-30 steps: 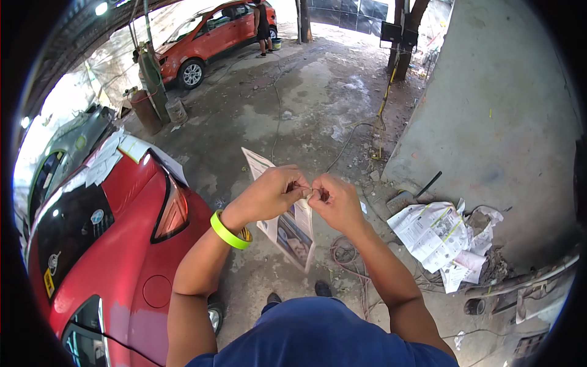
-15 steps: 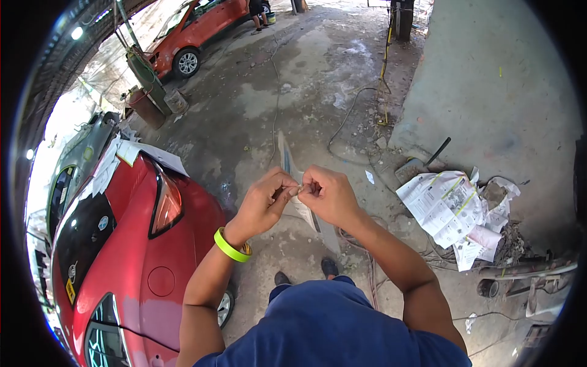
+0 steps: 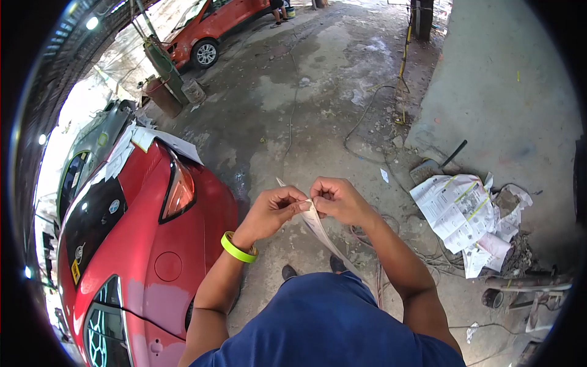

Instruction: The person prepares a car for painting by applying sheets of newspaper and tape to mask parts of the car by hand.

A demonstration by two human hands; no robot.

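In front of my chest, a thin sheet of printed paper (image 3: 322, 231), seen almost edge-on, hangs from my fingers. My left hand (image 3: 273, 211) pinches its upper edge between thumb and fingertips. Close beside it, nearly touching, my right hand (image 3: 343, 200) is closed on the same edge with thumb and bent fingers. Around my left wrist sits a bright yellow-green ring (image 3: 238, 249) that looks like a roll of tape. The fingertips hide the exact spot where they meet the paper.
To my left stands a red car (image 3: 205, 208) with paper (image 3: 174, 145) over its rear. Crumpled newspaper (image 3: 455, 208) and a dustpan-like tool (image 3: 425, 171) lie at right. Hoses and cables cross the concrete floor. Farther off are an orange car (image 3: 229, 27), gas cylinders (image 3: 162, 96) and a person's legs (image 3: 279, 12).
The paper has swung from hanging away from me to slanting down toward my right side. Both hands have come slightly lower in view, still pinching its edge. The whole scene has shifted right.
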